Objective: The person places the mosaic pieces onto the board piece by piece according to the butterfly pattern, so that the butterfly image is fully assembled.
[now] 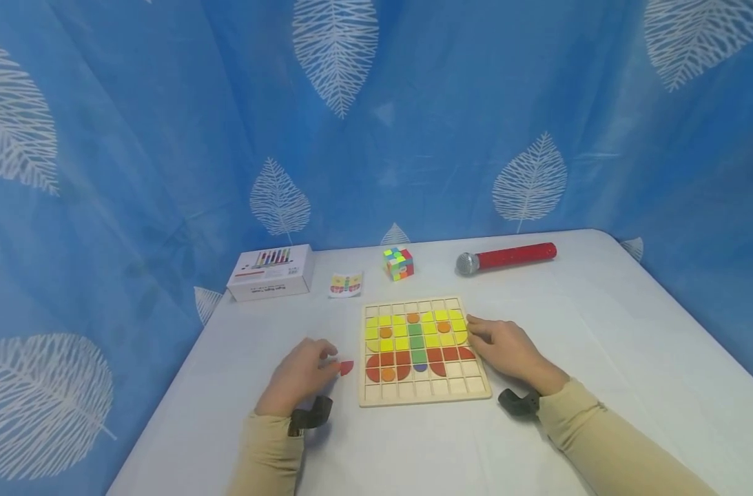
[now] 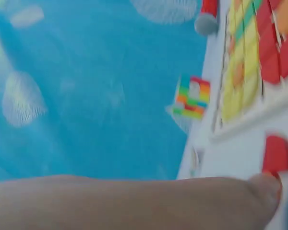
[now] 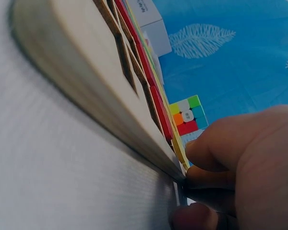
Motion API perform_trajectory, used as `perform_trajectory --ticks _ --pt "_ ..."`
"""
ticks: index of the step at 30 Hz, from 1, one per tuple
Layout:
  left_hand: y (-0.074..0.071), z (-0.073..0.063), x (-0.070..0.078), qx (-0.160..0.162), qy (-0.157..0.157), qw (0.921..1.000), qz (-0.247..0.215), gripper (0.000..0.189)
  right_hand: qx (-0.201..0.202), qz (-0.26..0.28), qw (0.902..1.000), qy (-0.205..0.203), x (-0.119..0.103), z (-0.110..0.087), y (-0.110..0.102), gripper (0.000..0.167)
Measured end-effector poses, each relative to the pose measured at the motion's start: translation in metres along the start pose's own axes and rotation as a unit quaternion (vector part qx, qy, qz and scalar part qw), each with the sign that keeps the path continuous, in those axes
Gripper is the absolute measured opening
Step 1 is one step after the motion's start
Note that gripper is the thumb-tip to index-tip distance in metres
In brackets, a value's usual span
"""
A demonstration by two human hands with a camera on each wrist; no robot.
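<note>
A wooden grid board (image 1: 422, 398) lies on the white table, set with yellow, red, green, orange and blue pieces in a butterfly-like pattern. Several cells at its lower right show bare wood. Left of the board, my left hand (image 1: 298, 375) has thumb and fingertips at red quarter-round pieces. One red piece (image 2: 277, 154) shows just beyond the fingertip; a second red edge at the fingertip is partly hidden. My right hand (image 1: 506, 348) holds the board's right edge; in the right wrist view its curled fingers (image 3: 216, 143) meet the rim beside a yellow piece.
Behind the board stand a white box (image 1: 271, 274), a small pattern card (image 1: 346, 284) and a puzzle cube (image 1: 399, 264). A red microphone (image 1: 515, 256) lies at the back right. A blue leaf-print curtain (image 1: 413, 138) hangs behind the table.
</note>
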State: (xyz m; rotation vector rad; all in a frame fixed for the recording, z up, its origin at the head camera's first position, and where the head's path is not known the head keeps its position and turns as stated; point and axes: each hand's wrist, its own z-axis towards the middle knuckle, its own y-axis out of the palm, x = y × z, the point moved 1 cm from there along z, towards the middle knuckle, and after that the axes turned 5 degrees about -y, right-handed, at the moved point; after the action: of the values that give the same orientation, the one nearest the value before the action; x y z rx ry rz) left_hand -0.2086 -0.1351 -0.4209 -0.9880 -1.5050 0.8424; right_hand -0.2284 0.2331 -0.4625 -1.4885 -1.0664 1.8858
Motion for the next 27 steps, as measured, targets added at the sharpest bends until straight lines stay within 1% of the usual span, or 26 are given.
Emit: perform_trajectory --ticks 2,5,9,12,15,18,20,24,27 --pt "0.000 0.002 -0.007 -0.022 -0.020 0.9995 -0.009 0.027 0.000 -0.001 1.0000 0.001 0.001 -0.001 -0.001 0.043" --pt "0.002 0.005 -0.012 -0.035 -0.025 0.9989 -0.019 0.022 0.000 0.003 1.0000 0.004 0.003 -0.003 -0.002 0.044" --pt "0.004 0.007 -0.015 -0.030 -0.031 0.9989 -0.020 0.018 -0.001 0.012 0.9999 0.005 0.004 -0.004 -0.001 0.044" --pt "0.005 0.008 -0.016 -0.029 -0.037 0.9986 -0.022 0.026 0.001 0.013 0.9999 0.005 0.003 -0.004 -0.001 0.043" --pt "0.007 0.009 -0.014 -0.033 -0.030 0.9984 -0.034 0.031 0.001 0.011 0.9999 0.005 0.001 -0.005 -0.001 0.044" --pt "0.009 0.011 -0.013 -0.036 -0.020 0.9984 -0.039 0.025 0.000 0.006 1.0000 0.004 0.000 -0.004 -0.001 0.044" --pt "0.010 0.011 -0.013 -0.036 -0.020 0.9982 -0.043 0.020 -0.001 0.003 1.0000 0.003 -0.001 -0.003 -0.001 0.043" --pt "0.010 0.011 -0.016 -0.034 -0.027 0.9974 -0.057 0.019 -0.001 0.002 1.0000 0.000 -0.003 -0.002 -0.002 0.042" --pt "0.007 0.008 -0.014 -0.022 -0.021 0.9970 -0.071 0.018 0.000 0.005 1.0000 0.000 -0.004 -0.002 -0.001 0.042"
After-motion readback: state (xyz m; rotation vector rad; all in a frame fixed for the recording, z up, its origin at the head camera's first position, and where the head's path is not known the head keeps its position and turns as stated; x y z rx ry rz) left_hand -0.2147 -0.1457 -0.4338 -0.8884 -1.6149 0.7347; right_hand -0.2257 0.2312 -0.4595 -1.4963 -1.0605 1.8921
